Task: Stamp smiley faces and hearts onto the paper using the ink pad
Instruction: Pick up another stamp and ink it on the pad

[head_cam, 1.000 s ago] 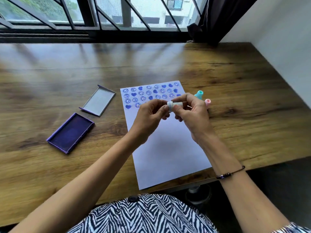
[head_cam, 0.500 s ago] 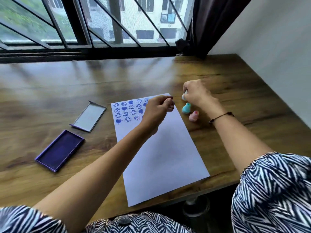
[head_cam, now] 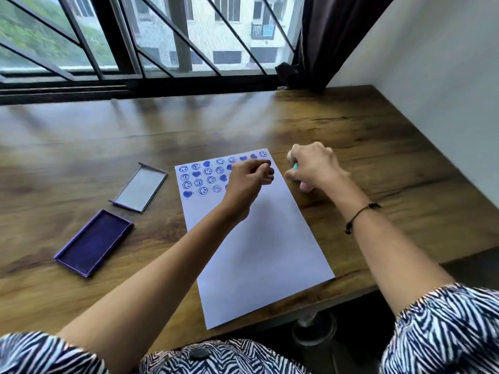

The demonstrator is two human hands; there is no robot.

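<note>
A white sheet of paper (head_cam: pixel 259 238) lies on the wooden table, its top rows filled with blue smiley faces and hearts (head_cam: pixel 201 176). The open purple ink pad (head_cam: pixel 93 242) sits to the paper's left. My left hand (head_cam: pixel 248 182) hovers over the stamped rows with fingertips pinched together; nothing shows in them. My right hand (head_cam: pixel 313 164) is just off the paper's right edge, fingers curled around a teal stamp (head_cam: pixel 296 166). A white stamp (head_cam: pixel 290 156) peeks out by its fingertips and a pink stamp (head_cam: pixel 305 187) shows under the palm.
The ink pad's grey lid (head_cam: pixel 140 188) lies open-side up between pad and paper. A white wall bounds the table on the right, a barred window and dark curtain (head_cam: pixel 324 41) at the back. The table's front edge runs just under the paper's bottom.
Both hands held the white stamp together above the paper. They parted: my right hand carried it to the stamps at the right and now closes on the teal one; my left stays pinched.
</note>
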